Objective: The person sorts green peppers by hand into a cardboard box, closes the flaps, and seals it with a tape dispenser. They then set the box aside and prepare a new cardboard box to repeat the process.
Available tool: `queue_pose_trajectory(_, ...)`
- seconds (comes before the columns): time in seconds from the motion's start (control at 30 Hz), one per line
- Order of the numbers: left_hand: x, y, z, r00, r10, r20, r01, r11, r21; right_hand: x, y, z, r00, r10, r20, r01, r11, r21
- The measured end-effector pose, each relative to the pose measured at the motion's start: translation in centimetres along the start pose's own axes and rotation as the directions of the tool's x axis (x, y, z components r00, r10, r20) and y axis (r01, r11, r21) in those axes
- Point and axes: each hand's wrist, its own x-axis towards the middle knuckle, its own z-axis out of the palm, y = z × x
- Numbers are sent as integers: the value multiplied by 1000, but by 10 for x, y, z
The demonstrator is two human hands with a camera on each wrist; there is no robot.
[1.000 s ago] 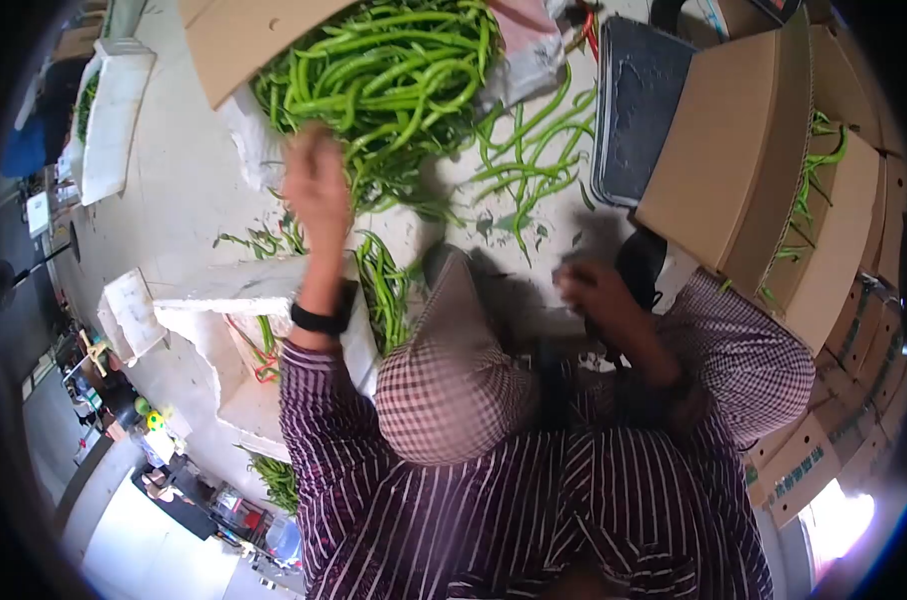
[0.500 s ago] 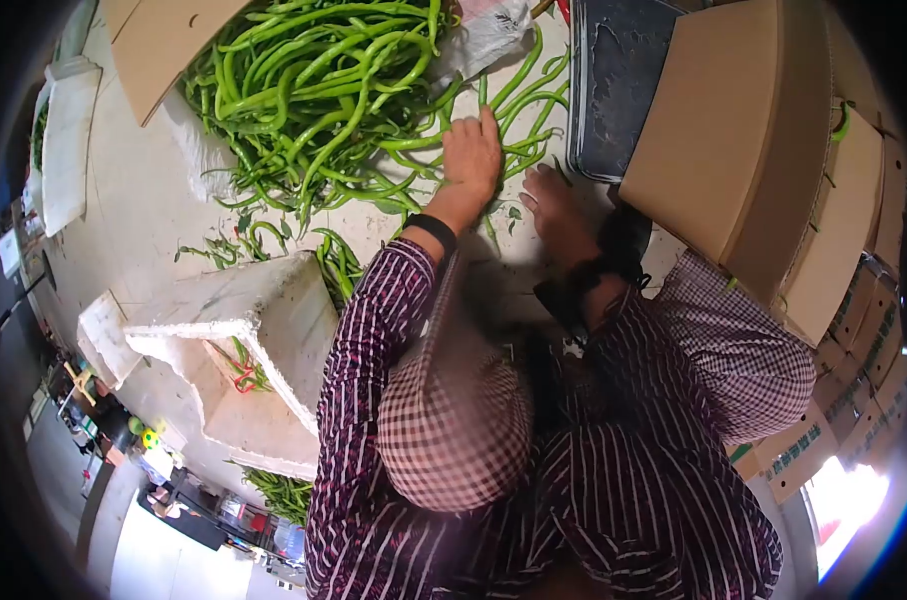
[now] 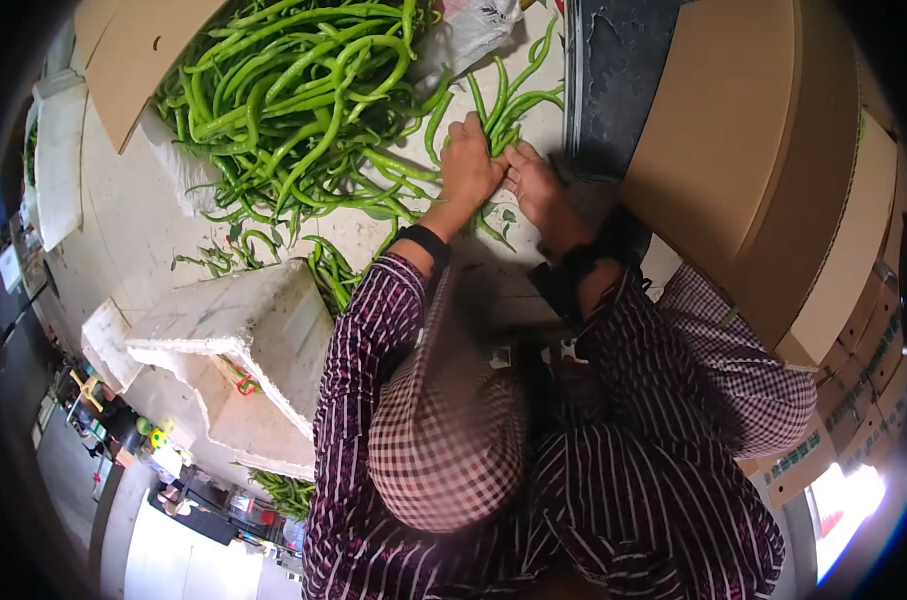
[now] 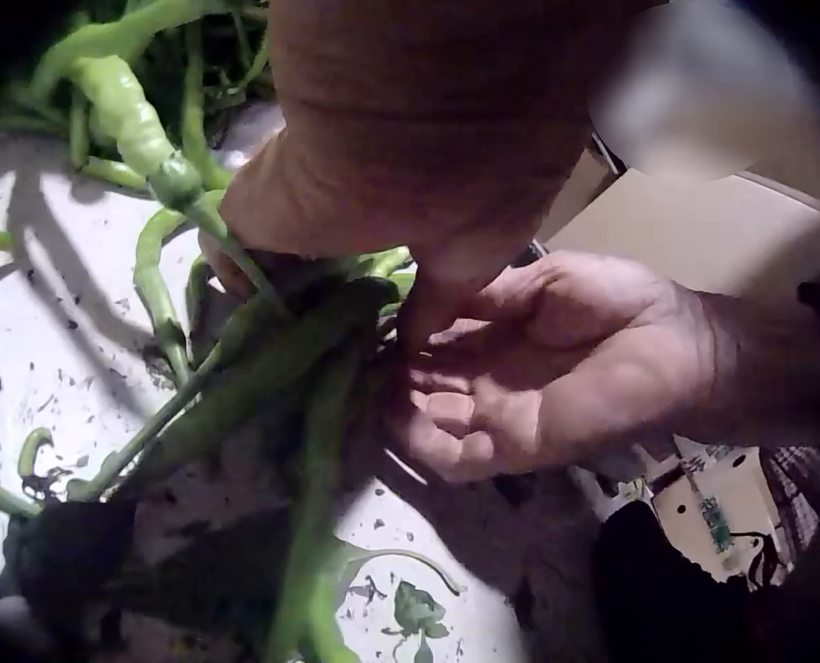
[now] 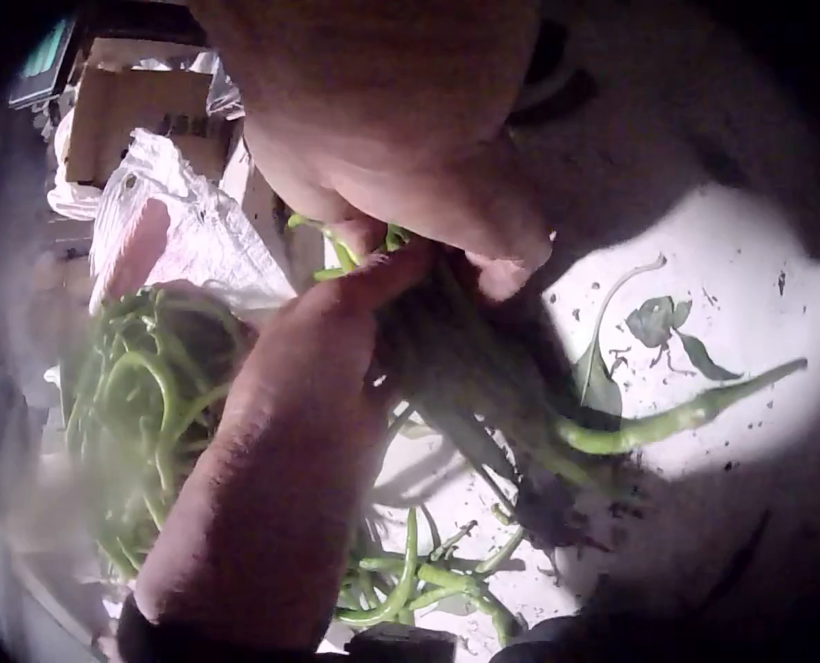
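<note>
Over the floor, my left hand grips a few long green chili peppers, their far ends fanning out beyond the fingers. My right hand meets it from the right, its fingertips pinching the same peppers. In the left wrist view the right hand has its palm turned up and fingers curled at the peppers. More chili peppers hang or lie below the left hand there. The right wrist view shows green pepper ends between both hands. A large heap of chili peppers lies just left.
A white foam box lies on its side at left. A dark crate and an open cardboard box stand at right. Behind the heap is a white plastic sack. Leaf scraps and a loose pepper litter the floor.
My left hand swung right from the heap to the loose peppers and took hold of some. The right hand moved up to meet it. The head view shifted.
</note>
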Motion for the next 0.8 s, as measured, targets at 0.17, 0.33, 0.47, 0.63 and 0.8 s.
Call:
queue_pose_trajectory(0.17, -18, -16, 2, 953, 254, -167, -257, 966, 1, -21, -9, 1, 976, 164, 142, -130, 966, -222)
queue_pose_trajectory(0.33, -43, 3, -51, 991, 123, 53, -90, 903, -420, -64, -13, 39, 953, -281, 118, 282, 667, -689)
queue_pose_trajectory(0.47, -71, 46, -139, 985, 108, 133, 21, 696, -718, -113, -46, 64, 840, -526, 129, 509, 687, -519)
queue_pose_trajectory(0.63, -126, 90, -229, 991, 74, 107, 46, 567, -823, -188, -97, 71, 851, -286, 441, 473, 781, -408)
queue_pose_trajectory(0.8, -188, 143, -274, 989, 103, 106, 17, 637, -771, -234, -119, 95, 755, -258, 603, 423, 894, -148)
